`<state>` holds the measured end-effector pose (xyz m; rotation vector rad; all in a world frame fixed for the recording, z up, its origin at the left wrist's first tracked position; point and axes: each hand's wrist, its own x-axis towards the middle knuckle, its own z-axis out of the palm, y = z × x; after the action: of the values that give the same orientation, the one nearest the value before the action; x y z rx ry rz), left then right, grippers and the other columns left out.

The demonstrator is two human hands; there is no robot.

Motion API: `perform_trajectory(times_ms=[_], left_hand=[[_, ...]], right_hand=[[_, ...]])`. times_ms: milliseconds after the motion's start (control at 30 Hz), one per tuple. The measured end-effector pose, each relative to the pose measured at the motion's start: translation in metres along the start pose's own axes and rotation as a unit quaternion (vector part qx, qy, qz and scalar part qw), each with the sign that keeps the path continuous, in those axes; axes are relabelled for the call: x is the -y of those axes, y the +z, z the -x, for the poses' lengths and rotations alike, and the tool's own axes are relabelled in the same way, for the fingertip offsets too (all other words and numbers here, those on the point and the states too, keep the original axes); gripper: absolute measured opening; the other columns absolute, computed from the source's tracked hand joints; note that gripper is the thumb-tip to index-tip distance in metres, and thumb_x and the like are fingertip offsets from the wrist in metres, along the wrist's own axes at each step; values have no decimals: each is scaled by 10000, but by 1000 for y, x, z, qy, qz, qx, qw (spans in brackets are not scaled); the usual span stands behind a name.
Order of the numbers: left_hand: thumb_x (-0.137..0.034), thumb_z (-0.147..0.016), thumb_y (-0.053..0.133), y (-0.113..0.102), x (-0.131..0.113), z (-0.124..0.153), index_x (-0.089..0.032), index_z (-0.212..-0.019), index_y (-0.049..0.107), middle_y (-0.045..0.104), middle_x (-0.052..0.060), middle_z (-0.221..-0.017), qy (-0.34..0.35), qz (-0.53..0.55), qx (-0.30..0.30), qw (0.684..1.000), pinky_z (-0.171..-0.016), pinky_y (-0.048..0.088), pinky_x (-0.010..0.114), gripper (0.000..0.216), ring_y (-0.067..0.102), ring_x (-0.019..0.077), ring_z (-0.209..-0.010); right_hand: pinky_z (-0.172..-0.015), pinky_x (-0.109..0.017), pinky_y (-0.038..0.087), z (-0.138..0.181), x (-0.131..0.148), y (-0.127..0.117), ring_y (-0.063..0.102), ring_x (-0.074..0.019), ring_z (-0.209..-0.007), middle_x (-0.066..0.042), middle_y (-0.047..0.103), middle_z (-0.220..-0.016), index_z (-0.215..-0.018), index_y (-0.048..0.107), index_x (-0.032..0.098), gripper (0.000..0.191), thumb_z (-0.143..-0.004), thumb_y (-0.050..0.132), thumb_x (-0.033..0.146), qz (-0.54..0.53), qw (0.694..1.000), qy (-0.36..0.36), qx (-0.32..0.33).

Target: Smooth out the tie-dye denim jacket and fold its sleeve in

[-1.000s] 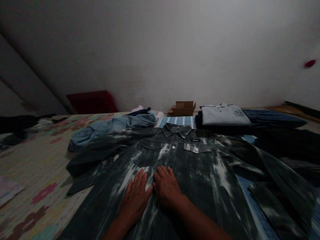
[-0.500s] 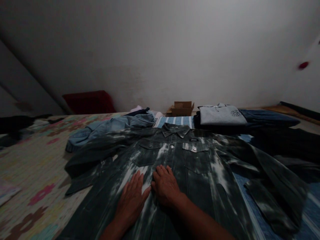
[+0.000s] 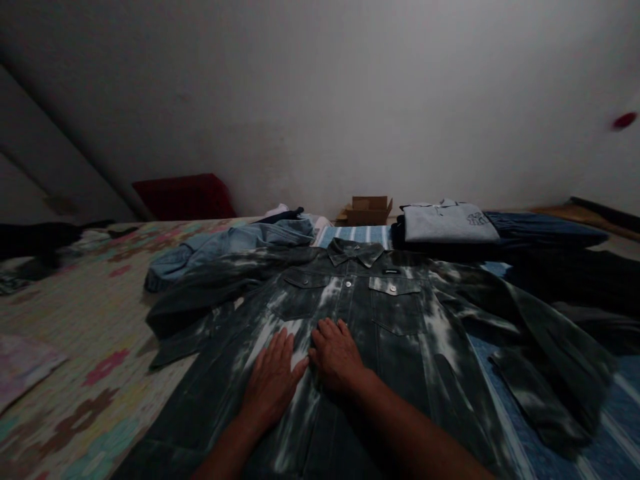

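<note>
Left hand (image 3: 273, 383) and right hand (image 3: 337, 357) lie flat, grip wide, on the jacket (image 3: 400, 333). Floral cover (image 3: 75, 333) lies open at nine o'clock.

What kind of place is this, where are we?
Likely a bedroom at home, dimly lit: a floral bedspread, a bleached denim jacket spread flat under the left hand and right hand, and a folded grey shirt on dark folded clothes near the plain wall.
</note>
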<state>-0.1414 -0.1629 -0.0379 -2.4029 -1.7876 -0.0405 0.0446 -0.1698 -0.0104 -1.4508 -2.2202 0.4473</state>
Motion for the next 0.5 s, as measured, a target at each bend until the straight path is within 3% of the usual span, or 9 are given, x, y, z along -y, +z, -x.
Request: perform_trajectory(times_ms=[500], left_hand=[[-550, -908, 277, -8, 6, 21, -68, -1422, 384, 283, 160, -1524, 15, 7, 20, 1000, -1127, 241, 485, 713, 240, 284, -1416]], right_hand=[[-1142, -476, 160, 2, 1, -4, 298, -272, -1378, -148, 411, -1451, -1286, 506, 130, 406, -959, 375, 331, 12, 1000, 6, 11]])
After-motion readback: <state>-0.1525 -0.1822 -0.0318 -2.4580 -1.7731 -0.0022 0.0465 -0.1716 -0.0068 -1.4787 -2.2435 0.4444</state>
